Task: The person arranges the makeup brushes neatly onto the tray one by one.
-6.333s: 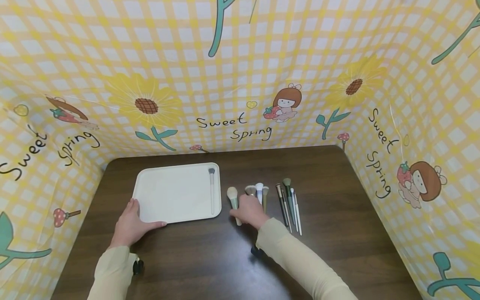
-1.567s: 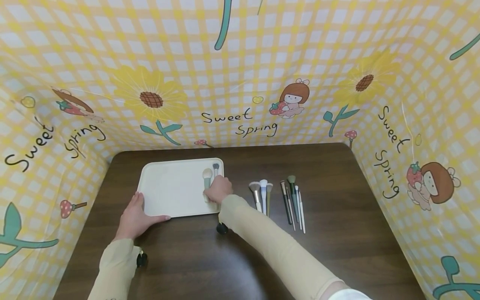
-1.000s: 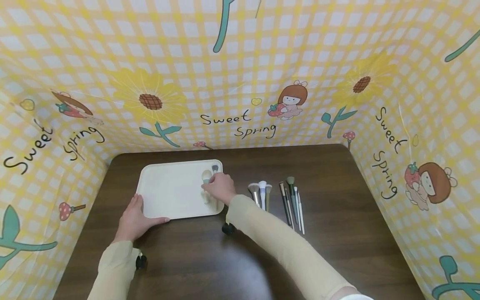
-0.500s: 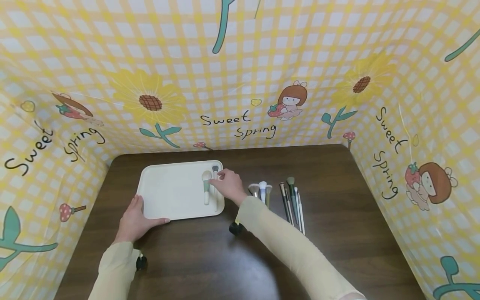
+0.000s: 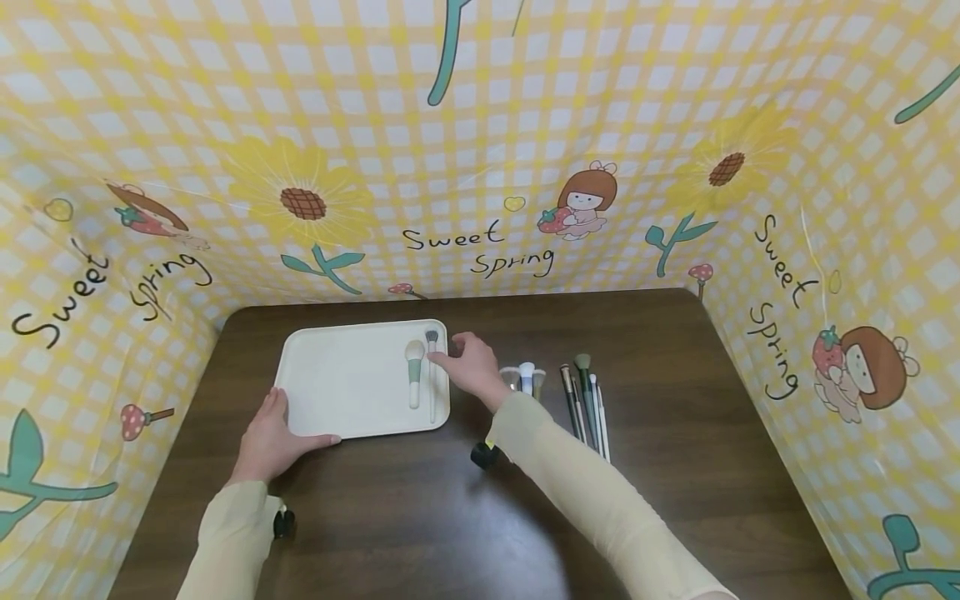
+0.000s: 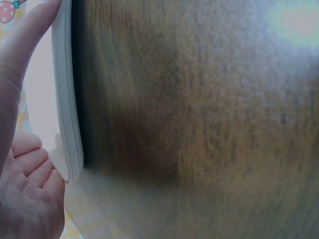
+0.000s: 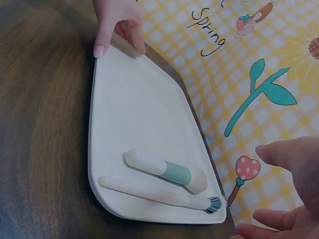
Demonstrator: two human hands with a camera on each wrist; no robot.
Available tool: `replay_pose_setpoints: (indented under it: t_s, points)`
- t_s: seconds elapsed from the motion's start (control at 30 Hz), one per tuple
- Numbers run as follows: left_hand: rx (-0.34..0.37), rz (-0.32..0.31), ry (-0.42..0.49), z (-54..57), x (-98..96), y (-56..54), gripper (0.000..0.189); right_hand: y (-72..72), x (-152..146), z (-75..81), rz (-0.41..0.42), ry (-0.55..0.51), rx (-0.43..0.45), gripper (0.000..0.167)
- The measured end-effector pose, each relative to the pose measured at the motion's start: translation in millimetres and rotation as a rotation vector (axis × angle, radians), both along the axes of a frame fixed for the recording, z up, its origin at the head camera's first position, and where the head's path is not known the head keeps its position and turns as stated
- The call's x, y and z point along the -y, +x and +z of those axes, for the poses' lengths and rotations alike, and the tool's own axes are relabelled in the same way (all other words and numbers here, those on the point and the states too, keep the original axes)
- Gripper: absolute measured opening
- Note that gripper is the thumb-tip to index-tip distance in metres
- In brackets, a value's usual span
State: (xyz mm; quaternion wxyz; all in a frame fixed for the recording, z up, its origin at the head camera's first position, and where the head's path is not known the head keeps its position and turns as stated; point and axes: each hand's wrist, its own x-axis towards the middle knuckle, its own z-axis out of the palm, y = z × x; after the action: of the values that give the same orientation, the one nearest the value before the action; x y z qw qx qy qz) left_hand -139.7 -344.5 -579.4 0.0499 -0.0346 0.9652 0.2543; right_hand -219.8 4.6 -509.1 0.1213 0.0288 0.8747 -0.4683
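My left hand (image 5: 266, 442) holds the near left corner of a white tray (image 5: 341, 379), thumb at the front rim and fingers along the left side. Two makeup brushes lie side by side at the tray's right end. One is a thick makeup brush (image 5: 414, 375) with a pale head and a green and white handle; the other is a slim pale-handled makeup brush (image 5: 432, 383) with grey bristles. Over the tray's right rim hovers my right hand (image 5: 477, 367), its fingers apart and holding nothing. The right wrist view (image 7: 286, 191) shows its spread fingers beside the brush heads.
Right of the tray, a few makeup brushes (image 5: 527, 375) lie partly hidden behind my right hand and sleeve. Further right lies another group with a dark green brush (image 5: 584, 379) and slim ones. Patterned yellow cloth (image 5: 465, 192) walls the dark wooden table (image 5: 375, 517).
The green and white brush went from the table into the tray beside the slim one. My right hand let go of it and moved right. The left hand stayed at the tray corner.
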Motion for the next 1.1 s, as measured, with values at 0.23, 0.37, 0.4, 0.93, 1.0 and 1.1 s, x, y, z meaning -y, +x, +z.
replay_pose_setpoints:
  t_s: [0.23,0.37,0.4,0.93,1.0,1.1]
  points:
    - [0.008,0.003,0.006,2.6,-0.9,1.1,0.150,2.7,-11,4.1,0.000,-0.005,-0.024,0.070]
    - [0.014,0.006,0.004,5.0,-1.4,1.7,0.148,3.9,-19,7.0,-0.003,-0.032,-0.021,0.072]
    - [0.015,0.007,0.003,5.5,-1.7,1.9,0.148,4.6,-22,8.0,-0.005,-0.043,-0.019,0.073]
    - [0.011,0.016,0.007,1.9,-1.4,1.7,0.150,14.8,-59,14.8,-0.076,-0.132,-0.032,0.074]
    - [0.014,0.016,0.006,2.2,-1.7,1.6,0.150,16.6,-65,16.5,-0.074,-0.151,-0.026,0.074]
    - [0.017,0.014,0.009,2.8,-2.0,0.5,0.149,19.2,-74,17.5,-0.067,-0.179,-0.017,0.073]
